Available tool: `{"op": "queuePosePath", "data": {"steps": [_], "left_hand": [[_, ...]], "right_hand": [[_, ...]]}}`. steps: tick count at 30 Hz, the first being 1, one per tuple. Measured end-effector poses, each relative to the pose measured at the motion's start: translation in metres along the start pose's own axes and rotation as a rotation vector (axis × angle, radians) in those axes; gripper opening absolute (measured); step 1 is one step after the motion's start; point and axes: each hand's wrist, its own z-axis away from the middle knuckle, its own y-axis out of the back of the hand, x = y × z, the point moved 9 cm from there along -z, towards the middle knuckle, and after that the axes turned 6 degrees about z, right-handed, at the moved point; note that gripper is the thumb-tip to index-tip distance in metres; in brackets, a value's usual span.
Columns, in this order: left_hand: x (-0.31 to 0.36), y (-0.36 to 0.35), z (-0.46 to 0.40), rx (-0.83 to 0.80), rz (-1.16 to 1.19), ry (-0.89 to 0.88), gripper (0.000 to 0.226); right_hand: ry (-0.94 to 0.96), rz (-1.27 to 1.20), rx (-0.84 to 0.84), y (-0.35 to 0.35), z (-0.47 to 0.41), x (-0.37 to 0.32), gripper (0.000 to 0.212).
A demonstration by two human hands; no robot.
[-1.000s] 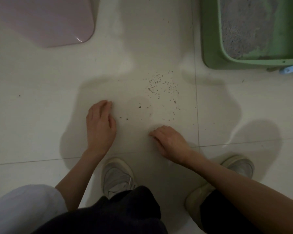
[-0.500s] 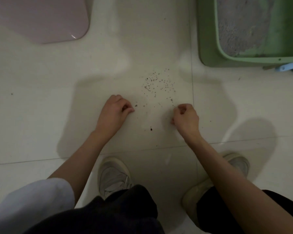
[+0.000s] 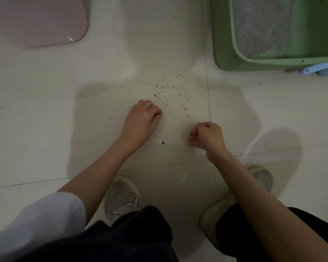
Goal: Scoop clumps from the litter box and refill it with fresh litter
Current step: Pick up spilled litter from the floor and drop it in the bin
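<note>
I see the green litter box [image 3: 223, 59] at the upper right of the tiled floor [image 3: 45, 114], grey litter [image 3: 257, 29] spread unevenly across its base. Spilled granules [image 3: 170, 93] speckle the floor near it. My left hand [image 3: 142, 120] is curled at their near edge, knuckles up; whether it grips anything I cannot tell. My right hand [image 3: 206, 137] is loosely clenched, fingertips pinched together, just above the floor.

Both arms reach down; left hand [image 3: 142, 118] w/ fingers curled under, right hand [image 3: 206, 136] loosely fisted, knuckles up.
</note>
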Motion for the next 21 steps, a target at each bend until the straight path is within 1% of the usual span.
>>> {"op": "queuePosePath", "data": {"steps": [2,4,6,7,9,11,14,16,17,20,21], "left_hand": [[0.006,0.004,-0.003,-0.023,0.072,-0.005,0.012],[0.002,0.006,0.005,-0.034,0.163,0.076,0.011],[-0.009,0.001,0.018,-0.091,0.277,0.247,0.013],[-0.012,-0.004,0.022,-0.129,0.316,0.303,0.015],[-0.011,-0.008,0.017,-0.146,0.353,0.338,0.022],[-0.010,-0.008,-0.001,-0.120,0.392,0.357,0.029],[-0.011,0.000,-0.026,-0.080,0.508,0.407,0.035],[-0.017,0.002,-0.029,-0.104,0.626,0.484,0.038],[-0.017,-0.002,-0.024,-0.176,0.651,0.522,0.041],[-0.008,-0.034,0.002,-0.559,0.605,0.588,0.041],[-0.005,-0.043,0.009,-0.634,0.592,0.604,0.040]], "right_hand": [[-0.085,-0.042,-0.124,-0.012,0.006,0.008,0.019],[-0.081,-0.083,-0.182,-0.024,0.011,0.005,0.020],[-0.041,-0.124,-0.211,-0.035,0.011,-0.008,0.021],[-0.018,-0.128,-0.229,-0.041,0.010,-0.017,0.021],[0.032,-0.097,-0.277,-0.050,0.007,-0.037,0.020],[0.088,-0.073,-0.316,-0.053,0.004,-0.056,0.019],[0.174,-0.035,-0.308,-0.035,0.001,-0.077,0.022],[0.166,0.020,-0.307,-0.015,-0.003,-0.075,0.026],[0.143,0.096,-0.316,-0.005,-0.005,-0.069,0.028],[0.041,0.457,-0.382,0.007,-0.006,-0.037,0.031],[0.008,0.523,-0.417,0.005,-0.005,-0.027,0.032]]}}
